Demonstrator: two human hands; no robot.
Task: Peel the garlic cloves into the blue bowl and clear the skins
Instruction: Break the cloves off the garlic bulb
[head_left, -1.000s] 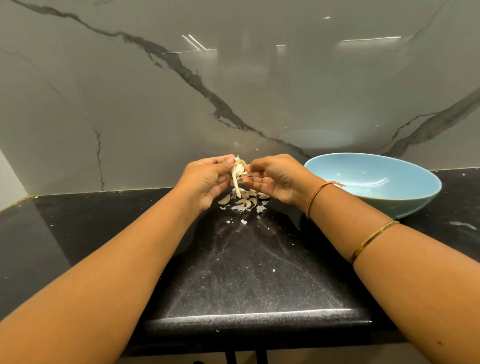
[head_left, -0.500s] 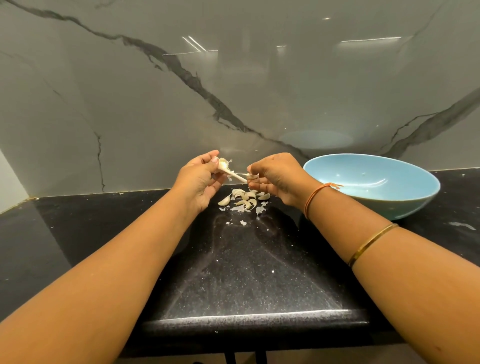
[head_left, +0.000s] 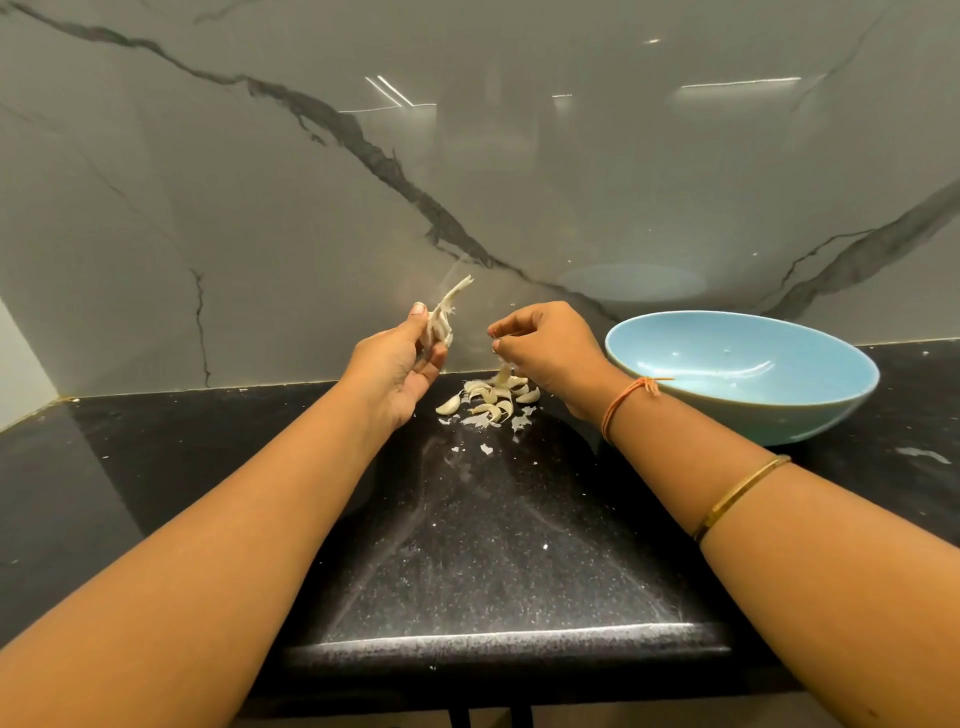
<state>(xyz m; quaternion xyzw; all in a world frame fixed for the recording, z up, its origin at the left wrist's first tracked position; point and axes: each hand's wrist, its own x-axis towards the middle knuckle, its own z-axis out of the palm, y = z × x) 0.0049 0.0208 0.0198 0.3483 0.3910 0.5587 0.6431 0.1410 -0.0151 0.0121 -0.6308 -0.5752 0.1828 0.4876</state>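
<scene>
Mid-peel: left hand (head_left: 397, 364) grips a garlic clove (head_left: 438, 330), right hand (head_left: 550, 345) pinches torn skin (head_left: 497, 346); remaining skin likely comes next.

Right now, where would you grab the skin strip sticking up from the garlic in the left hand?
Probably pinch its free upper end from the right: the skin strip juts up, clear of the left hand, which wraps the garlic below.
</scene>
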